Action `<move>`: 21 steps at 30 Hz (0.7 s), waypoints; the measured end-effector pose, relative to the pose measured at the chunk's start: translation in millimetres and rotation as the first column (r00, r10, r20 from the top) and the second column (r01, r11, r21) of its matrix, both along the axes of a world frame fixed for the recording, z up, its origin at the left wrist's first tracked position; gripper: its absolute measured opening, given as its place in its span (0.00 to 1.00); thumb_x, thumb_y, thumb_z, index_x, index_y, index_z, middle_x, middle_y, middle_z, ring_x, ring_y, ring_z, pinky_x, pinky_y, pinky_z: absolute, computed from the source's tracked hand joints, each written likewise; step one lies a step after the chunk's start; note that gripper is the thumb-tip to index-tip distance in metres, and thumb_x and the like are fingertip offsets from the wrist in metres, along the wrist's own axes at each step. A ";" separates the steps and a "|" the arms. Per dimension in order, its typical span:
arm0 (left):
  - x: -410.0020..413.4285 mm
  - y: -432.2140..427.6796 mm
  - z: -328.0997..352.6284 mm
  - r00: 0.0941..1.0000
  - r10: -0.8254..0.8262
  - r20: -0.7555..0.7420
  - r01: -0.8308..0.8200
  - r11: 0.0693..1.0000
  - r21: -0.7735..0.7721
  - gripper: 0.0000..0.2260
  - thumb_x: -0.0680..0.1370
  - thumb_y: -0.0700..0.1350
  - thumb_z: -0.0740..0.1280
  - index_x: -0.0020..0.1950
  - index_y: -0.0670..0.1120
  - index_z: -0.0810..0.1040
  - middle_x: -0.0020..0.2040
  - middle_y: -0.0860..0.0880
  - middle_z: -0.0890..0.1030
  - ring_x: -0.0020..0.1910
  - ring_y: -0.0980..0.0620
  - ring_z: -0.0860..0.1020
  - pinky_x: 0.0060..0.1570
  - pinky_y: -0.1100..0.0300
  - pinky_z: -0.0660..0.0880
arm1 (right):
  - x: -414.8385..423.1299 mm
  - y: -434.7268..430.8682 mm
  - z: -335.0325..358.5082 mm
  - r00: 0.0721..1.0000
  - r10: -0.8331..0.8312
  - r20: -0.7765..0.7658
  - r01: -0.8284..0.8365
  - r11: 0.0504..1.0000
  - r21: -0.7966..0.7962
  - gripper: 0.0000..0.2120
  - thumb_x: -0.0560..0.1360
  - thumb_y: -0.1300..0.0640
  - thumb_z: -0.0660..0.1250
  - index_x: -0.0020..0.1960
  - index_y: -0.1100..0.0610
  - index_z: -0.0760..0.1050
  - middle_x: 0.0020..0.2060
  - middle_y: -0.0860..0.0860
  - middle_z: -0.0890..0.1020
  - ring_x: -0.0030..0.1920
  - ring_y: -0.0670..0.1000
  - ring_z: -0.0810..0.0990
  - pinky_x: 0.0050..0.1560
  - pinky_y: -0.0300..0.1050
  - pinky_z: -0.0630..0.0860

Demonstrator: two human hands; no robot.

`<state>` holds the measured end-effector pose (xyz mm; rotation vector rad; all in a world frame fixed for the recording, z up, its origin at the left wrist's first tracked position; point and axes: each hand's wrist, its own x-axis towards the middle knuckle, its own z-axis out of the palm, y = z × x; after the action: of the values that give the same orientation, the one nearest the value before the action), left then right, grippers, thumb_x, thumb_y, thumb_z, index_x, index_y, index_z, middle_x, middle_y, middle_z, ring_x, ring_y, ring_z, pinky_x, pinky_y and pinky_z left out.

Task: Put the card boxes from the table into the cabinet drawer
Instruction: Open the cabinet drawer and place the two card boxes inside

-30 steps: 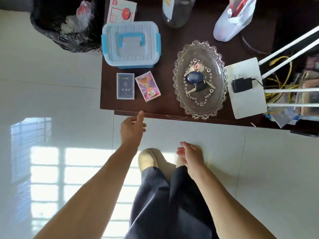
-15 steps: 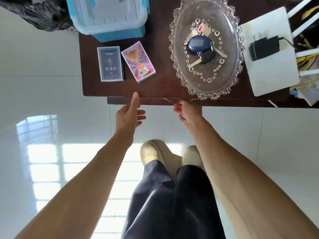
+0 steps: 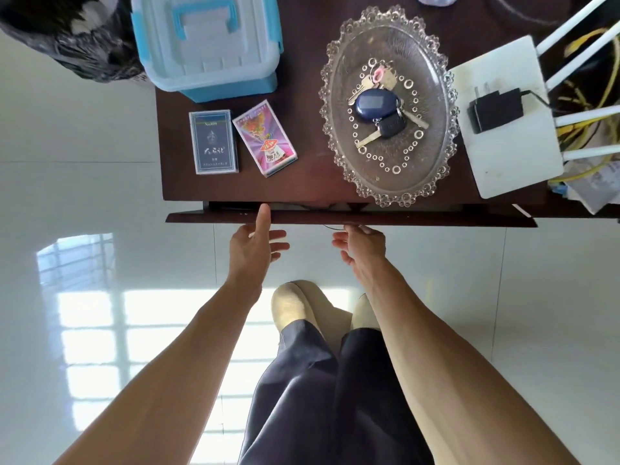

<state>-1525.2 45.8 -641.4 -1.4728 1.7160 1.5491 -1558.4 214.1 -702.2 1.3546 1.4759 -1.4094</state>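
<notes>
Two card boxes lie side by side on the dark wooden table [image 3: 302, 186]: a dark blue card box [image 3: 214, 142] and a pink card box [image 3: 265, 138] tilted beside it. Just below the table's front edge, the drawer front [image 3: 419, 219] stands out a little, showing a narrow dark gap. My left hand [image 3: 255, 250] has its thumb laid over the top of the drawer front, fingers spread below it. My right hand [image 3: 362, 250] hooks its fingertips under the drawer front's lower edge. The drawer's inside is hidden.
A blue-and-white lidded storage box [image 3: 208, 41] sits behind the card boxes. A glass dish [image 3: 323, 105] holds keys [image 3: 375, 105]. A white router [image 3: 503, 156] with a black adapter [image 3: 496, 109] is at the right. A black bin bag [image 3: 77, 45] stands left of the table.
Both hands rose from the floor area to the drawer front. The drawer has come out slightly, opening a narrow gap under the tabletop.
</notes>
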 end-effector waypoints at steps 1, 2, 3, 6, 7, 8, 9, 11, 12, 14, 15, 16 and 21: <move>2.9 1.7 0.1 1.000 0.002 0.007 -0.002 1.000 -0.009 0.26 0.78 0.64 0.59 0.63 0.44 0.74 0.52 0.46 0.85 0.43 0.50 0.86 0.42 0.59 0.80 | 1.9 2.6 3.8 1.000 -0.004 0.025 0.005 1.000 -0.026 0.05 0.81 0.58 0.66 0.50 0.57 0.79 0.38 0.51 0.87 0.38 0.49 0.86 0.38 0.43 0.76; 5.6 3.1 0.8 1.000 0.017 0.010 -0.017 1.000 -0.012 0.25 0.78 0.63 0.60 0.64 0.44 0.73 0.53 0.46 0.85 0.43 0.50 0.86 0.41 0.60 0.80 | 5.1 7.0 8.6 0.999 -0.005 0.054 0.008 0.998 -0.062 0.04 0.81 0.59 0.67 0.52 0.58 0.79 0.42 0.53 0.87 0.42 0.50 0.87 0.40 0.43 0.78; 7.2 4.1 2.1 0.999 0.053 0.007 -0.053 0.999 -0.001 0.25 0.79 0.61 0.61 0.65 0.44 0.72 0.53 0.45 0.85 0.43 0.50 0.86 0.40 0.60 0.81 | 9.6 13.6 14.8 0.997 0.005 0.075 0.003 0.994 -0.105 0.04 0.81 0.59 0.68 0.54 0.59 0.79 0.47 0.56 0.87 0.46 0.52 0.87 0.42 0.44 0.79; 3.8 7.6 7.1 0.970 0.243 0.012 -0.243 0.968 0.066 0.22 0.79 0.54 0.66 0.68 0.43 0.70 0.54 0.43 0.83 0.43 0.47 0.87 0.42 0.58 0.84 | 25.2 47.0 42.2 0.998 -0.006 0.068 0.020 0.976 -0.215 0.21 0.78 0.63 0.70 0.70 0.58 0.71 0.57 0.59 0.84 0.56 0.56 0.85 0.50 0.47 0.82; 0.7 8.8 9.1 0.950 0.311 0.021 -0.311 0.947 0.084 0.21 0.79 0.51 0.66 0.68 0.42 0.70 0.54 0.42 0.83 0.43 0.46 0.87 0.42 0.57 0.84 | 29.0 62.0 51.9 0.996 -0.067 0.050 0.077 0.968 -0.237 0.25 0.78 0.62 0.71 0.73 0.56 0.68 0.58 0.59 0.83 0.57 0.56 0.85 0.50 0.48 0.83; -2.8 10.7 11.1 0.929 0.369 0.032 -0.371 0.924 0.097 0.19 0.80 0.48 0.66 0.68 0.42 0.71 0.53 0.42 0.84 0.42 0.46 0.87 0.42 0.57 0.84 | 30.7 78.0 61.5 0.990 -0.139 0.035 0.143 0.955 -0.259 0.27 0.77 0.60 0.72 0.73 0.56 0.68 0.60 0.59 0.83 0.57 0.56 0.86 0.49 0.49 0.84; -6.7 13.0 13.2 0.909 0.415 0.042 -0.417 0.903 0.107 0.16 0.80 0.46 0.66 0.66 0.41 0.73 0.51 0.42 0.85 0.41 0.46 0.87 0.41 0.58 0.84 | 29.9 94.3 70.9 0.980 -0.198 0.028 0.198 0.940 -0.279 0.28 0.76 0.56 0.74 0.72 0.55 0.69 0.61 0.60 0.82 0.55 0.56 0.87 0.46 0.49 0.85; -13.1 16.4 18.6 0.885 0.462 0.053 -0.465 0.879 0.104 0.10 0.80 0.43 0.66 0.60 0.41 0.76 0.48 0.42 0.86 0.39 0.46 0.87 0.38 0.59 0.84 | 20.3 120.9 87.1 0.966 -0.255 0.037 0.255 0.920 -0.297 0.23 0.74 0.48 0.75 0.65 0.51 0.74 0.61 0.60 0.82 0.53 0.57 0.88 0.45 0.51 0.85; -15.4 17.2 21.0 0.882 0.469 0.056 -0.472 0.877 0.091 0.06 0.80 0.41 0.66 0.56 0.42 0.78 0.48 0.42 0.86 0.38 0.47 0.87 0.37 0.60 0.84 | 12.4 130.7 92.6 0.963 -0.266 0.040 0.266 0.921 -0.283 0.20 0.74 0.46 0.74 0.62 0.51 0.73 0.60 0.61 0.82 0.52 0.57 0.88 0.46 0.52 0.85; -19.4 17.6 23.9 0.878 0.475 0.057 -0.478 0.874 0.085 0.02 0.80 0.39 0.66 0.49 0.44 0.78 0.47 0.42 0.86 0.37 0.47 0.87 0.38 0.58 0.84 | -6.0 144.4 96.7 0.958 -0.284 0.024 0.283 0.936 -0.210 0.19 0.77 0.46 0.72 0.63 0.53 0.71 0.57 0.62 0.83 0.49 0.57 0.89 0.43 0.51 0.86; -20.1 16.6 23.8 0.877 0.476 0.059 -0.480 0.873 0.093 0.02 0.80 0.38 0.66 0.48 0.43 0.77 0.46 0.42 0.86 0.37 0.46 0.87 0.40 0.57 0.85 | -14.4 147.3 96.4 0.957 -0.289 0.010 0.287 0.944 -0.166 0.19 0.78 0.48 0.71 0.63 0.56 0.70 0.55 0.62 0.84 0.46 0.56 0.89 0.39 0.50 0.85; -20.4 14.5 23.0 0.879 0.472 0.061 -0.476 0.874 0.100 0.01 0.80 0.38 0.66 0.49 0.43 0.77 0.46 0.41 0.86 0.37 0.45 0.87 0.42 0.55 0.85 | -21.3 147.0 94.9 0.957 -0.288 0.002 0.286 0.949 -0.129 0.19 0.79 0.49 0.70 0.63 0.59 0.71 0.53 0.63 0.85 0.43 0.56 0.89 0.35 0.48 0.85; -16.1 8.1 15.9 0.891 0.450 0.053 -0.453 0.884 0.117 0.06 0.79 0.37 0.66 0.55 0.39 0.76 0.45 0.39 0.86 0.39 0.43 0.87 0.43 0.54 0.85 | -23.3 129.9 75.7 0.965 -0.261 -0.016 0.260 0.964 -0.055 0.14 0.82 0.52 0.67 0.62 0.60 0.71 0.48 0.63 0.86 0.38 0.55 0.89 0.32 0.46 0.84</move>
<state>-1541.3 53.8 -625.5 -1.9103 1.2838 1.8156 -1581.7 344.0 -626.5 1.5469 1.3005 -1.6206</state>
